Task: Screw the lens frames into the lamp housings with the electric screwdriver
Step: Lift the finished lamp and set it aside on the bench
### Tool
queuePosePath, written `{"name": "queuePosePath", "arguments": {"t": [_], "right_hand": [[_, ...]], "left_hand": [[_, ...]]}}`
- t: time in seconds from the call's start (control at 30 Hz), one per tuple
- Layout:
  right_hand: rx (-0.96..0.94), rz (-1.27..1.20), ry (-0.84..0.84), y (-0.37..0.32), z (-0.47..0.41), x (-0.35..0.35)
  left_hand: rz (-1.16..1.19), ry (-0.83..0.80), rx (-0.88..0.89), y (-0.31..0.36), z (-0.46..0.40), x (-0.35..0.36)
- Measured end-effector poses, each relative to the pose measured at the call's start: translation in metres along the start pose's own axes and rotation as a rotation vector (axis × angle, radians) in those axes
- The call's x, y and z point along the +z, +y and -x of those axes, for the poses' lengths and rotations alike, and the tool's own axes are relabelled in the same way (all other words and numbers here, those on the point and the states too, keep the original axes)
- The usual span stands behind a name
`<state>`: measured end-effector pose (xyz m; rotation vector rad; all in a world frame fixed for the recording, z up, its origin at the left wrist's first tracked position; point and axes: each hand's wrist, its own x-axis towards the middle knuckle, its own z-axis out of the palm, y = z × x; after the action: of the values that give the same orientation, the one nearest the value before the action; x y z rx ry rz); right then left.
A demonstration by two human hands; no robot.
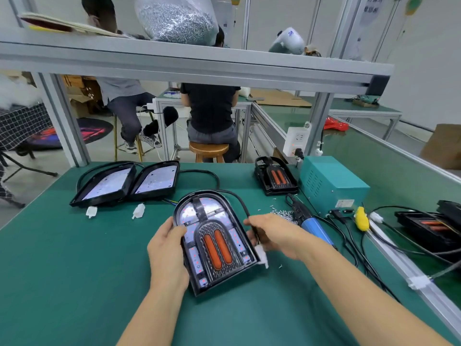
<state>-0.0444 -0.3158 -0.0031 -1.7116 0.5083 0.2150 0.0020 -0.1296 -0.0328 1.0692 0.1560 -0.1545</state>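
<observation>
Lying flat on the green mat [74, 258] at centre, just toward 6 o'clock, is an arch-topped lamp housing [214, 242] with a lens frame [217, 248] seated inside it, two orange strips showing through the frame. Left hand [166, 248] grips the housing's 9 o'clock edge, thumb curled over the rim onto the inner face. Right hand [272, 234] sits at the 3 o'clock edge, fingers curled around the black cable [239, 201] near its white connector [262, 257]; exact pinch is partly hidden. Electric screwdriver [309, 221], blue-bodied, lies unheld at 3 o'clock just beyond the right hand, tip near a scatter of loose screws [284, 213]. Teal power box [331, 186] stands at 2 o'clock. Two open housings [129, 182] showing white boards rest at 10 o'clock. Another lamp with orange strips [275, 178] sits at 1 o'clock. Bag of screws [177, 18] on the overhead shelf at 12 o'clock.
</observation>
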Motion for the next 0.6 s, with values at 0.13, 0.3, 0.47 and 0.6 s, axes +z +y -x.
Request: {"name": "queuePosePath", "arguments": {"t": [0.13, 0.3, 0.47, 0.6], "right_hand": [[-0.087, -0.12, -0.194, 0.007, -0.001, 0.004], [-0.269, -0.118, -0.001, 0.016, 0.0, 0.011], [-0.498, -0.074, 0.143, 0.011, 0.008, -0.006], [-0.577, 0.038, 0.062, -0.006, 0.021, -0.028]], "left_hand": [[0.048, -0.099, 0.006, 0.006, 0.0, 0.013], [0.027, -0.249, 0.018, 0.01, -0.003, 0.02], [-0.249, -0.211, 0.204, 0.024, -0.021, 0.012], [-0.689, -0.128, 0.406, 0.036, -0.055, 0.004]]}}
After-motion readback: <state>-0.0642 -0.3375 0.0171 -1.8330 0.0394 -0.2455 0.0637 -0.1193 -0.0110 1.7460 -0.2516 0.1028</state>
